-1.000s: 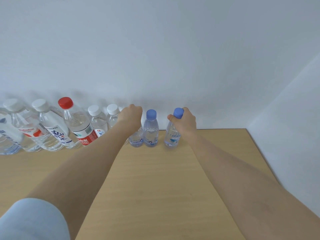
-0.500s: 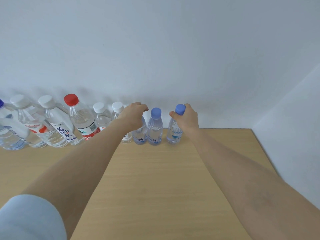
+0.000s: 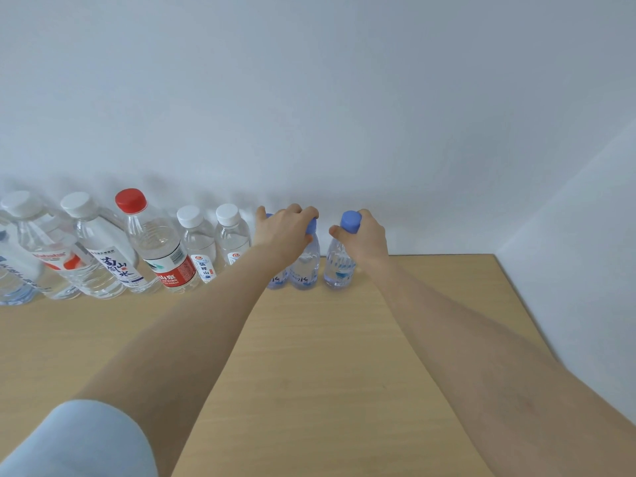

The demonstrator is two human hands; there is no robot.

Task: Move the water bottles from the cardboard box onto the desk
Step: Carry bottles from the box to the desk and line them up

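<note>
A row of water bottles stands along the wall at the back of the wooden desk (image 3: pixel 309 356). Three small blue-capped bottles end the row on the right. My left hand (image 3: pixel 285 230) lies curled over the tops of two of them; one bottle (image 3: pixel 304 266) shows below my fingers, the other (image 3: pixel 277 280) is mostly hidden by my wrist. My right hand (image 3: pixel 364 237) grips the neck of the rightmost blue-capped bottle (image 3: pixel 339 270), which stands on the desk. The cardboard box is not in view.
To the left stand two small white-capped bottles (image 3: pixel 201 249), a red-capped bottle (image 3: pixel 158 246) and larger white-capped bottles (image 3: pixel 93 249). The desk's right edge (image 3: pixel 523 304) runs along a white wall. A white wall backs the row.
My left hand slid right from the first blue-capped bottle and now covers the caps of two. The right hand stays on its bottle, which has moved a little away from the other two.
</note>
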